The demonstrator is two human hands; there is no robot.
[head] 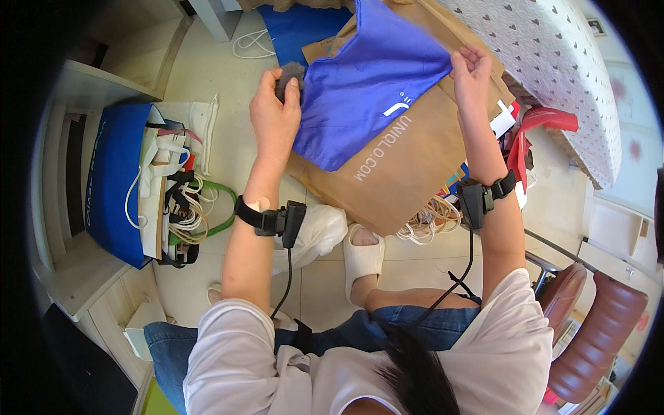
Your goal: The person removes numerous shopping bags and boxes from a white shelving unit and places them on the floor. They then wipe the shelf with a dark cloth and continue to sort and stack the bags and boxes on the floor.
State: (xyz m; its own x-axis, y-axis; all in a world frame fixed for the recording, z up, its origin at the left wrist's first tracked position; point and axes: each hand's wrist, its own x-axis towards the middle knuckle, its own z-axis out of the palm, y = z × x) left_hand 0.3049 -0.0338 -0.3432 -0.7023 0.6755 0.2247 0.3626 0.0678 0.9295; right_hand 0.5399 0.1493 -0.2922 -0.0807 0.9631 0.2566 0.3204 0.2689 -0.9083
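My left hand (pixel 274 111) grips a small dark grey piece (pixel 289 79), perhaps cloth or sponge; its exact kind is unclear. Right beside it is the edge of a bright blue fabric bag (pixel 345 104) with a white print. With its fingertips, my right hand (pixel 472 78) pinches the far right corner of that blue fabric, which is spread between both hands. Underneath lies a large brown paper bag (pixel 415 171) bearing white writing, partly covered by the blue fabric.
A blue shopping bag (pixel 118 181) stuffed with folded bags and cords stands at the left by the shelving (pixel 104 83). Cord handles (pixel 428 220) and a red bag (pixel 537 129) lie to the right. A white plastic bag (pixel 316 233) rests near my slipper (pixel 363 259). A brown padded chair (pixel 596 332) stands right.
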